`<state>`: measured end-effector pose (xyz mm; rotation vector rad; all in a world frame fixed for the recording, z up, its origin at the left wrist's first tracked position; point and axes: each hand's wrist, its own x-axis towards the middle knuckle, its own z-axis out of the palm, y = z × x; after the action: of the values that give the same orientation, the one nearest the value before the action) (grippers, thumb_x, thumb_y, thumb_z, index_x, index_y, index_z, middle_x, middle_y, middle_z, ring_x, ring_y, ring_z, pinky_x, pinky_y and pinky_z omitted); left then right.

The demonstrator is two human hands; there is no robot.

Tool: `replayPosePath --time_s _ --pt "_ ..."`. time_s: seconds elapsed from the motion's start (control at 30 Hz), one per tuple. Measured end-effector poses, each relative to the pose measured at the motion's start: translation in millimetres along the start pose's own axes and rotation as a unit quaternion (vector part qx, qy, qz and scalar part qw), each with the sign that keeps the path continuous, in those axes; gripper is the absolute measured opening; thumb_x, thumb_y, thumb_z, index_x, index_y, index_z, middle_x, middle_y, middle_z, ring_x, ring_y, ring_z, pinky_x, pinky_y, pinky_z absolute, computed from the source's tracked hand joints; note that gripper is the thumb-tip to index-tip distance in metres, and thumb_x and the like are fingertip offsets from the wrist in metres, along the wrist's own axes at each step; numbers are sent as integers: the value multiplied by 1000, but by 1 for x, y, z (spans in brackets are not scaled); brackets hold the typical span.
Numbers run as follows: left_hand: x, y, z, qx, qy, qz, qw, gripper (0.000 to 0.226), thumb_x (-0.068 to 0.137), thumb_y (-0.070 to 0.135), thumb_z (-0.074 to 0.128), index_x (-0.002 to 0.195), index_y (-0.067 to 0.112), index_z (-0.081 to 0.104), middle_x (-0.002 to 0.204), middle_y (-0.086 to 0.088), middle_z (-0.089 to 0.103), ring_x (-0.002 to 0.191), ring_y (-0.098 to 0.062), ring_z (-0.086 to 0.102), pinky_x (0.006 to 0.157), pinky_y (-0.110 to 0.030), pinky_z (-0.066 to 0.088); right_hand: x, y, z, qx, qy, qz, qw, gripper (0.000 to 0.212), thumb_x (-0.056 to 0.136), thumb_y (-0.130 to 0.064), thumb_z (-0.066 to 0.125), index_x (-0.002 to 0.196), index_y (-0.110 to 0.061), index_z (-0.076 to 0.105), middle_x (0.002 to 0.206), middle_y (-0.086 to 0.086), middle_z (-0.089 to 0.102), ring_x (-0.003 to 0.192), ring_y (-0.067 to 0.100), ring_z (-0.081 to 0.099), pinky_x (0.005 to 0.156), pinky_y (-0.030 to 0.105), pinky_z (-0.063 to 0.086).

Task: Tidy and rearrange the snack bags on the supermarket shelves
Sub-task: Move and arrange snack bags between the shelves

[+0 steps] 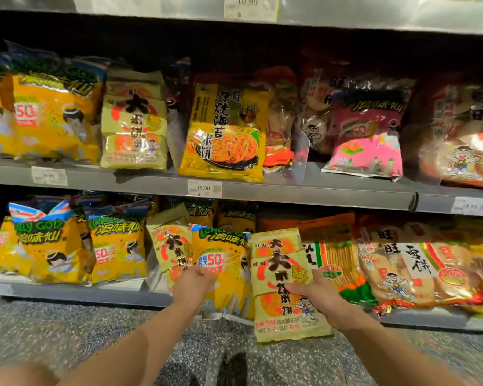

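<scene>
My right hand (322, 298) grips a pale green rice-cracker bag (282, 285) by its right edge, holding it upright in front of the lower shelf (76, 291). My left hand (193, 282) is closed on the lower edge of a second pale green rice-cracker bag (170, 246), which leans tilted among the bags on the lower shelf. A yellow snack bag (223, 263) stands between the two green bags, partly behind my left hand. A matching pale green bag (134, 126) stands on the upper shelf (318, 190).
Yellow snack bags (50, 249) fill the lower shelf's left side. Orange-striped and clear cracker bags (402, 268) lie on its right. The upper shelf carries yellow, pink and red bags, with price tags (204, 188) on the rail. Speckled floor lies below.
</scene>
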<state>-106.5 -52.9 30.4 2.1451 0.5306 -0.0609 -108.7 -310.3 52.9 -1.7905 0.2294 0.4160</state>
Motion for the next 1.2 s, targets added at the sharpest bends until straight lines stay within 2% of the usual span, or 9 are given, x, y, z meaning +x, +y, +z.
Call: replayPosePath --time_s 0.13,0.27,0.37,0.53,0.63,0.73,0.9,1.07,1.2 --pt "33 5 11 -2 3 12 1000 12 90 25 57 84 16 61 90 -11 70 79 -25 60 60 -28 40 37 8 -11 -37 6 -23 999 125 37 -67 82 140 -17 31 134 7 54 118 28 54 104 51 41" --pt "64 5 21 -77 -11 3 997 16 81 22 72 88 20 57 98 -4 64 72 -21 57 64 -30 44 52 -8 -14 5 32 -10 999 92 72 -33 79 144 -14 25 137 8 49 123 31 49 106 50 37" --pt "87 4 34 -93 -6 13 996 15 82 17 70 93 18 60 103 0 57 74 -16 52 69 -29 42 70 -1 -15 32 25 -9 999 64 78 -15 74 131 -6 40 108 2 65 94 18 63 78 34 52" --pt "108 -2 64 -47 -32 45 997 14 85 11 66 95 11 56 89 -5 53 63 -15 46 45 -9 32 92 15 -3 48 22 20 998 73 75 -23 77 134 -10 35 119 11 61 103 26 60 86 37 51" --pt "118 -12 78 27 -34 86 995 18 84 13 66 91 17 51 112 -3 54 95 -24 54 64 -24 33 100 16 1 32 30 19 999 54 77 -22 76 120 -15 43 99 -1 65 89 16 63 77 30 50" --pt "124 -20 86 121 -32 129 984 23 85 16 65 92 23 45 134 -8 42 108 -28 48 78 -30 40 106 17 1 73 40 24 996 58 75 -20 77 121 -14 44 103 1 65 93 21 64 86 37 50" --pt "117 -17 91 182 -21 100 978 34 82 24 68 107 21 47 147 -14 25 124 -35 37 98 -41 40 99 14 4 82 49 16 995 52 78 -17 75 119 -14 43 98 -2 63 85 15 62 72 27 48" --pt "93 -5 86 173 36 115 978 40 82 35 67 116 22 51 147 -16 25 128 -35 35 97 -42 42 82 9 4 93 26 -11 995 44 82 -14 70 115 -15 41 91 -8 60 77 3 56 63 17 42" --pt "64 8 82 134 62 150 978 38 91 34 55 123 13 50 138 -13 39 123 -32 40 94 -42 42 60 5 5 93 21 -28 995 60 79 -14 72 130 -7 39 99 -5 62 87 8 57 85 27 41"
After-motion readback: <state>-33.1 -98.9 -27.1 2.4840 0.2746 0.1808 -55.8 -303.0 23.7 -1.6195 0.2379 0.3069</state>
